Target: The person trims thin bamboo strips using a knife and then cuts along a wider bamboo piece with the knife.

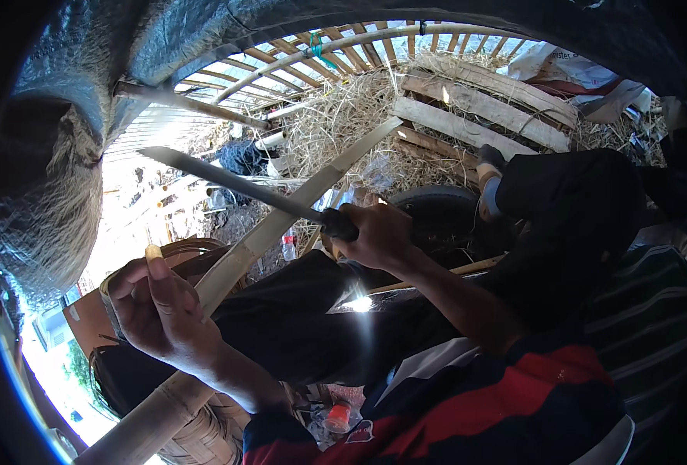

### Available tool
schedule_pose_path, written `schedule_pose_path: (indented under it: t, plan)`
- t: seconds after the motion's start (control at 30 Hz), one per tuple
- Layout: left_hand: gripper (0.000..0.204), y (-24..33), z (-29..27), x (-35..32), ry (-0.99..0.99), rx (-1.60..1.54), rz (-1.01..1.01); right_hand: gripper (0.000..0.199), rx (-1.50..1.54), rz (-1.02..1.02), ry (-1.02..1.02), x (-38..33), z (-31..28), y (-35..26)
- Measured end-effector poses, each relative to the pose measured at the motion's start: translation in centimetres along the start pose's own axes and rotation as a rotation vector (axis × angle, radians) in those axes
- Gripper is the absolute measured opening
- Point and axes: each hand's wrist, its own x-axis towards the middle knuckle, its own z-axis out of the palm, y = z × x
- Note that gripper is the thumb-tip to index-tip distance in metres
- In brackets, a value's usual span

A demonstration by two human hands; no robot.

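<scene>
My right hand (378,235) grips the dark handle of a long machete (239,184). Its blade points to the upper left and crosses over a flat, pale bamboo strip (304,194); whether they touch I cannot tell. The strip slants from the straw at the far side down toward my left hand (161,306). That hand is raised at the left with its fingers curled, a yellowish tip on one digit and a thin pale sliver above it. What it holds is unclear. Below the wrist runs a thick, round bamboo pole (153,411).
Wooden slats (475,116) lie on straw (339,116) at the far side, beside a bamboo fence (351,46). A black tyre (436,203) and a plastic bottle (289,246) sit beyond my legs. Silvery tarpaulin (45,209) hangs at the left; a woven basket (211,434) stands low.
</scene>
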Motion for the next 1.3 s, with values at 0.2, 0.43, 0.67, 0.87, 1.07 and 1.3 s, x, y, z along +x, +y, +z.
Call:
schedule_pose_path:
  t: [0.2,0.43,0.67,0.87,1.07,1.3]
  plan:
    - [0.007,-0.5,0.6,0.9,0.027,-0.015,-0.038,0.021,0.021,0.131,0.141,1.6,2.3,9.3]
    - [0.008,-0.8,0.2,0.9,0.058,-0.004,-0.027,0.023,-0.032,0.163,0.122,1.5,2.7,8.9]
    - [0.009,-0.1,0.5,0.7,0.018,-0.019,-0.021,0.021,0.072,0.060,0.143,2.1,2.3,8.2]
    - [0.008,-1.0,-0.3,0.6,-0.041,0.063,0.054,0.030,-0.034,0.269,0.111,2.4,2.3,12.1]
    - [0.008,-1.1,-0.8,0.7,0.008,0.040,-0.030,0.024,-0.058,0.075,0.095,2.3,2.6,7.3]
    - [0.008,-0.5,0.8,0.7,0.061,0.090,-0.028,0.023,-0.139,0.216,0.174,2.7,2.1,13.3]
